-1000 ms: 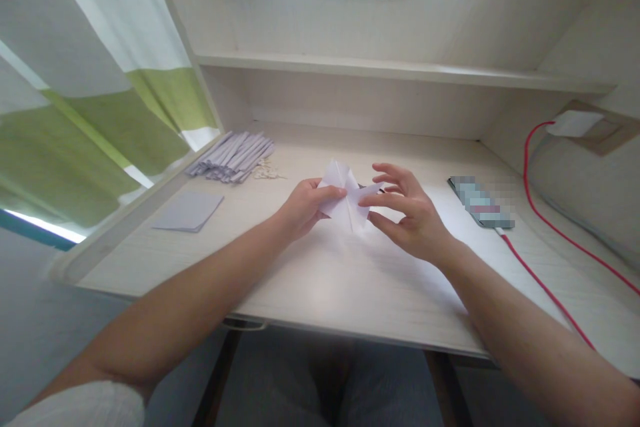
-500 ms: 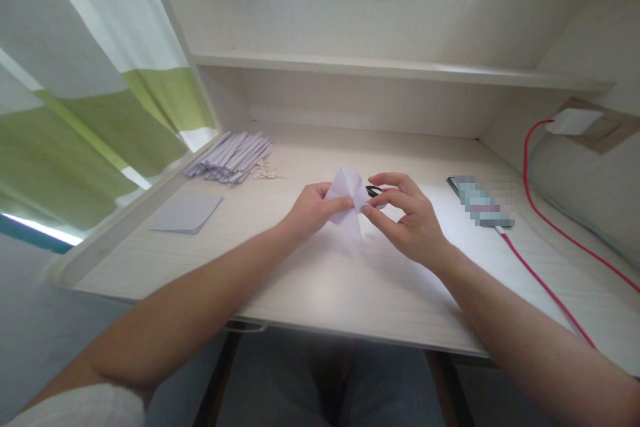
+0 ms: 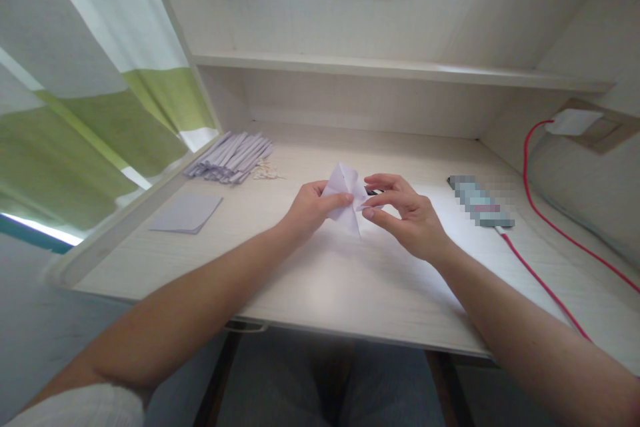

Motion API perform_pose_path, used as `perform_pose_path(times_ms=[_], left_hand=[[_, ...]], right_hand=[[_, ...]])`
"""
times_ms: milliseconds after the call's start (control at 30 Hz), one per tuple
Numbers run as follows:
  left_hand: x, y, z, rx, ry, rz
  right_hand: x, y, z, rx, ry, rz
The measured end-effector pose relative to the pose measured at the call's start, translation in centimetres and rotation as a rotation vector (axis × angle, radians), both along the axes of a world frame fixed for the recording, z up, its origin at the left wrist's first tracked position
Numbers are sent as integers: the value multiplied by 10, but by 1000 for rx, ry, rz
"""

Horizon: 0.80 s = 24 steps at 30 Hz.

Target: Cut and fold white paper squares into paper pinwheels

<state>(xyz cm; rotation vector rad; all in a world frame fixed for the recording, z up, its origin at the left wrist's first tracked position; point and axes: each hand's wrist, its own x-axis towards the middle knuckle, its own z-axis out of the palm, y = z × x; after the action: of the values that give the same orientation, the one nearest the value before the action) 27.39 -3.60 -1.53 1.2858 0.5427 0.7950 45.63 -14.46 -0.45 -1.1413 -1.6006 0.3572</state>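
A folded white paper piece (image 3: 345, 195) is held just above the pale wooden desk (image 3: 320, 273), near its middle. My left hand (image 3: 309, 210) pinches its left side between thumb and fingers. My right hand (image 3: 405, 213) pinches its right side, fingers curled toward the paper. A small dark object (image 3: 373, 191) lies on the desk behind my right fingers, mostly hidden.
A bundle of folded white paper strips (image 3: 231, 157) lies at the back left, with small pale bits (image 3: 265, 171) beside it. A flat stack of paper squares (image 3: 186, 213) sits left. A phone (image 3: 479, 201) with a red cable (image 3: 543, 283) lies right. A shelf (image 3: 390, 70) spans above.
The paper has been folded in from a wide spread shape to a narrower one. My right hand closed its fingers onto it and moved slightly left.
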Motion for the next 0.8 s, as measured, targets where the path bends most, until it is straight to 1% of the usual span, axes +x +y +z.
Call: perform_pose_path(times_ms=[167, 300, 500, 800], left_hand=[[-1, -1, 2, -15, -7, -13], [-1, -1, 3, -57, -22, -29], [-1, -1, 4, -45, -22, -40], [0, -3, 6, -86, -23, -65]], right_hand=[[1, -2, 2, -48, -2, 68], [2, -2, 2, -102, 31, 62], [6, 0, 0, -178, 125, 85], [5, -2, 1, -235, 208, 84]])
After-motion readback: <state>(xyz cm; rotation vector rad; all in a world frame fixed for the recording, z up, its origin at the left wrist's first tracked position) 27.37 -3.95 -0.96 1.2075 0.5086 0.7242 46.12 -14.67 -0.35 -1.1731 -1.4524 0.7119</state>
